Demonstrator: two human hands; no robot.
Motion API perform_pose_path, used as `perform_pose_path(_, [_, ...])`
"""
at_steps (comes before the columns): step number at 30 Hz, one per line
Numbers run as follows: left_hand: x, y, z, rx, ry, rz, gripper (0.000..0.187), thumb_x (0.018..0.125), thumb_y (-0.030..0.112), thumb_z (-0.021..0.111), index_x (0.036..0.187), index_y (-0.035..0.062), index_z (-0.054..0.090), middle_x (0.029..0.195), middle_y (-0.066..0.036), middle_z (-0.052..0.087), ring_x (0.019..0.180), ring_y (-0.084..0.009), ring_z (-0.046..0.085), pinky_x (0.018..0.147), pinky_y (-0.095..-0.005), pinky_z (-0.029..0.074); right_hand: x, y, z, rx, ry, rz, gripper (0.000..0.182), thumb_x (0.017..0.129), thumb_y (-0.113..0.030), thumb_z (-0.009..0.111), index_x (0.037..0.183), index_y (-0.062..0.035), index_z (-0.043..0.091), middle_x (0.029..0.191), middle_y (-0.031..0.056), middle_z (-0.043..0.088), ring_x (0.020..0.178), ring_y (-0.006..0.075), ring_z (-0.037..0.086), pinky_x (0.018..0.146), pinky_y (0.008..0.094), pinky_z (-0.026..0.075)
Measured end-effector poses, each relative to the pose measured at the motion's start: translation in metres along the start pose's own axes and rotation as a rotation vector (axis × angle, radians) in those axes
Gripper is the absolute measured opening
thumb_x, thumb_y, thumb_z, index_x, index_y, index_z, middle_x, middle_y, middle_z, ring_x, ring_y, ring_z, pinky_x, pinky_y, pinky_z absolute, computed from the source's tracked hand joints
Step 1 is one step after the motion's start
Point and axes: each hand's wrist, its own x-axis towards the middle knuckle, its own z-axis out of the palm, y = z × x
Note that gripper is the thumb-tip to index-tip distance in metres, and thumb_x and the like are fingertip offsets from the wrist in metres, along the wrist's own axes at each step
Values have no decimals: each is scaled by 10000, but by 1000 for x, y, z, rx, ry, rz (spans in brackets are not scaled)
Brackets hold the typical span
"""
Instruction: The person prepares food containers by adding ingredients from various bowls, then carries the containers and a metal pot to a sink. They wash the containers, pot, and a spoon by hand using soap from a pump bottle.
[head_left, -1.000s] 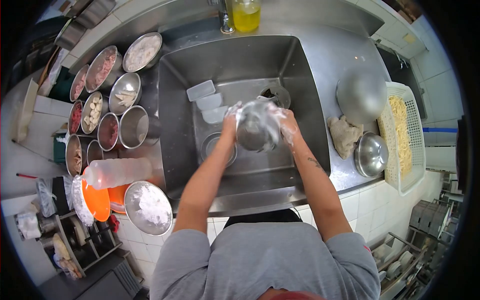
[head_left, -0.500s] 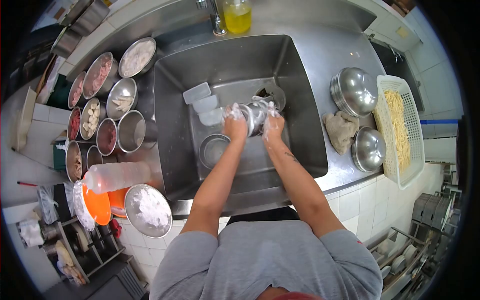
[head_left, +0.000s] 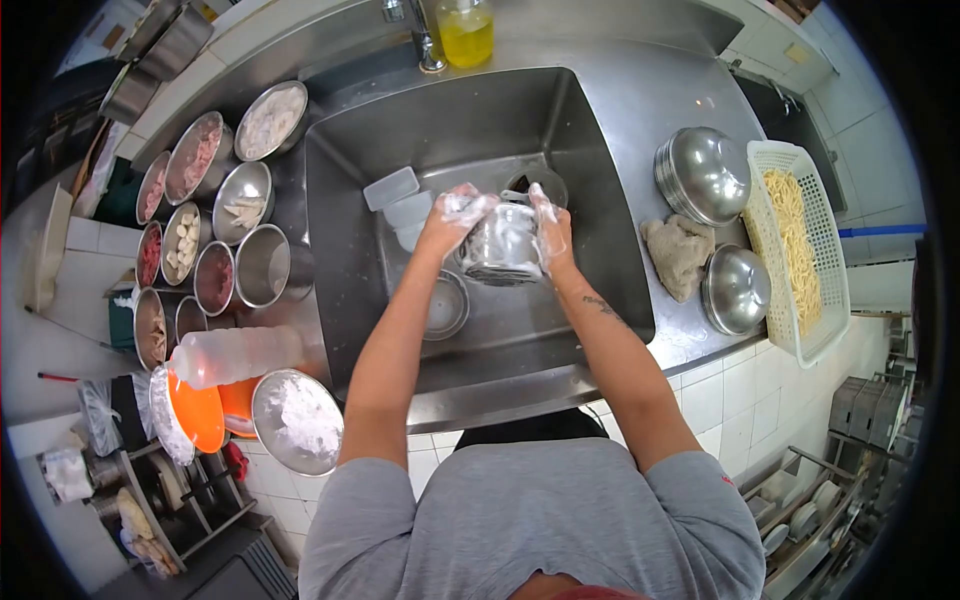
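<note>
A soapy metal container (head_left: 500,245) is held between my two hands over the sink (head_left: 520,365), its side streaked with white foam. My left hand (head_left: 458,218) grips its upper left edge, foam covering the fingers. On the opposite side, my right hand (head_left: 552,232) is closed against the wall, thumb side up and also foamy. Behind them a clear round bowl (head_left: 552,186) with something dark in it rests on the sink floor. Clear plastic tubs (head_left: 392,188) lie to the left, and a round metal bowl (head_left: 447,305) sits below my left forearm.
Metal pots of meat and other ingredients (head_left: 198,160) crowd the left counter, near a plastic bottle (head_left: 240,355) and a bowl of white powder (head_left: 298,420). At right are stacked metal bowls (head_left: 705,175), a cloth (head_left: 678,255) and a noodle basket (head_left: 838,300). A faucet (head_left: 428,50) stands behind.
The container has turned from lying sideways to more upright and come slightly toward me. My left hand has shifted up and left; the round bowl in the sink now sits further right.
</note>
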Motion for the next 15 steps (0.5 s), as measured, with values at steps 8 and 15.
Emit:
perform_pose_path(8, [-45, 11, 35, 852, -184, 711, 315, 699, 153, 628, 974, 36, 529, 805, -178, 572, 804, -362, 560, 740, -452, 417, 25, 29, -43, -392, -286, 569, 185, 762, -57, 500, 930, -64, 576, 651, 40, 527, 489, 155, 507, 468, 301, 464])
perform_pose_path(15, [-33, -9, 17, 1024, -449, 709, 223, 765, 98, 534, 965, 19, 592, 983, -187, 579, 985, -327, 551, 834, -422, 447, -14, -22, -8, -626, -424, 96, 501, 686, 12, 437, 1154, -75, 594, 855, 123, 660, 556, 186, 619, 380, 302, 474])
